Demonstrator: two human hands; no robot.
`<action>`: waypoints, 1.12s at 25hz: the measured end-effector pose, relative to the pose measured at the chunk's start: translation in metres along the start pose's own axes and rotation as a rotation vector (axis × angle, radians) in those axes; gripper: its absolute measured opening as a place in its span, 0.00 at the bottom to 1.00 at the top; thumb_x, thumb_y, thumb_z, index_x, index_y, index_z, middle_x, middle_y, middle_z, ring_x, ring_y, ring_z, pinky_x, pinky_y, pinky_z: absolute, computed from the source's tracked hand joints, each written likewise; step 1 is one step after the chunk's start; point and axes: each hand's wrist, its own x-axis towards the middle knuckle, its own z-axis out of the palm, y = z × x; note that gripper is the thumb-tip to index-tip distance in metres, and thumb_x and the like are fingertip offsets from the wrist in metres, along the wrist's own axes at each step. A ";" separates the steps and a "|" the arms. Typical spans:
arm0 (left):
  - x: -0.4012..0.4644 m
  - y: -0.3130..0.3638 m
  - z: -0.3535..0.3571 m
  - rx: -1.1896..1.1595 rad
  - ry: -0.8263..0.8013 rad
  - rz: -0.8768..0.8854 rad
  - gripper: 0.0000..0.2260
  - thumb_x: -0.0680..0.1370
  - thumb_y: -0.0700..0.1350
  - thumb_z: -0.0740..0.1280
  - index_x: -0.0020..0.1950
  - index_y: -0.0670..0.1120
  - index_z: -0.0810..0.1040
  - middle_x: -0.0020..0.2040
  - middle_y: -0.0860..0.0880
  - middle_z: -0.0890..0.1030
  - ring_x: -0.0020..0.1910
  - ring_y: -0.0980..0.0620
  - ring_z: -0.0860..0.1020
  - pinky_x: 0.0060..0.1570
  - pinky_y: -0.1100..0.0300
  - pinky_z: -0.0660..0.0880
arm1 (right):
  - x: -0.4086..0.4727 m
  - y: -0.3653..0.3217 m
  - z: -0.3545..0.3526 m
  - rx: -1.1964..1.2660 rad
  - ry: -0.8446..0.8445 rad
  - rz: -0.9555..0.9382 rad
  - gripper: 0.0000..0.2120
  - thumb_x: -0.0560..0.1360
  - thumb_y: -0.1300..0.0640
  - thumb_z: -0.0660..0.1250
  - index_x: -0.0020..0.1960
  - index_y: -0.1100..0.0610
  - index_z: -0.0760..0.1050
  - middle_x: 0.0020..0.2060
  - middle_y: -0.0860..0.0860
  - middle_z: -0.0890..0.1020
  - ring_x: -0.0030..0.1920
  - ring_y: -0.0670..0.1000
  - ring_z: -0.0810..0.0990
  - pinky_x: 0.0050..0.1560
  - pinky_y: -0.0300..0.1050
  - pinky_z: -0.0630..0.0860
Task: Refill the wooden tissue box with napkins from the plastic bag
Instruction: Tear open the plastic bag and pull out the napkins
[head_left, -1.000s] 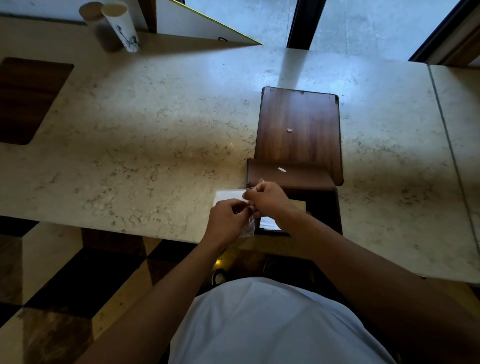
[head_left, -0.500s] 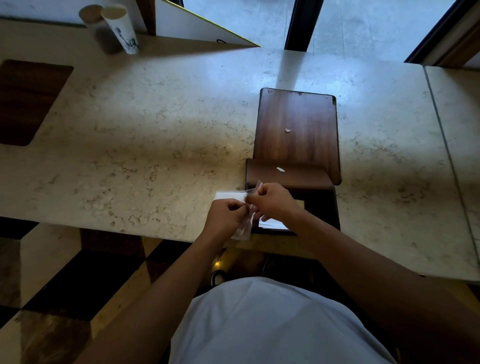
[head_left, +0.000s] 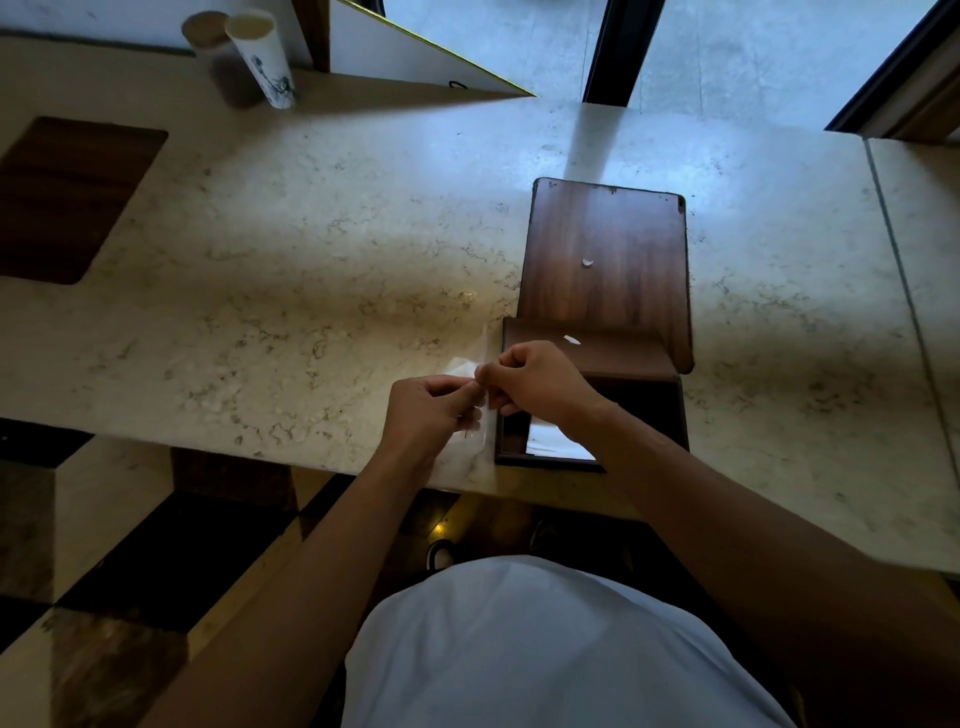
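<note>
On the far left of the marble tabletop (head_left: 311, 249) stand two paper cups (head_left: 262, 60). At the near edge, the left hand (head_left: 428, 410) and right hand (head_left: 530, 382) meet, fingers of both pinched on the clear plastic bag (head_left: 475, 374). Just right of them sits the open wooden tissue box (head_left: 644, 400) with white napkins (head_left: 556, 447) inside, its lid (head_left: 605, 254) lying flat beyond.

I count: hands, 2 (head_left: 431, 410) (head_left: 535, 382); wooden tissue box (head_left: 644, 410), 1; plastic bag (head_left: 480, 415), 1; paper cups, 2 (head_left: 262, 57) (head_left: 205, 39).
</note>
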 end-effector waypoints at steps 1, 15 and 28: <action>0.000 0.001 -0.003 -0.013 -0.001 0.004 0.03 0.75 0.40 0.75 0.44 0.41 0.87 0.39 0.40 0.87 0.33 0.49 0.82 0.35 0.58 0.82 | 0.000 -0.003 0.001 0.009 -0.012 -0.015 0.12 0.77 0.54 0.73 0.42 0.63 0.83 0.35 0.54 0.87 0.35 0.47 0.87 0.38 0.40 0.83; 0.003 -0.002 -0.031 -0.189 -0.158 -0.080 0.10 0.71 0.40 0.75 0.50 0.36 0.85 0.44 0.38 0.87 0.41 0.45 0.86 0.42 0.58 0.82 | -0.002 -0.008 0.005 0.158 -0.161 0.003 0.06 0.78 0.57 0.71 0.46 0.59 0.84 0.39 0.53 0.88 0.40 0.49 0.88 0.40 0.39 0.83; 0.011 0.002 -0.028 -0.116 -0.126 -0.042 0.05 0.75 0.39 0.74 0.47 0.36 0.86 0.45 0.34 0.86 0.43 0.40 0.84 0.44 0.53 0.84 | 0.006 -0.009 0.010 0.167 -0.134 0.004 0.10 0.77 0.54 0.72 0.48 0.62 0.83 0.38 0.54 0.88 0.39 0.51 0.88 0.40 0.42 0.83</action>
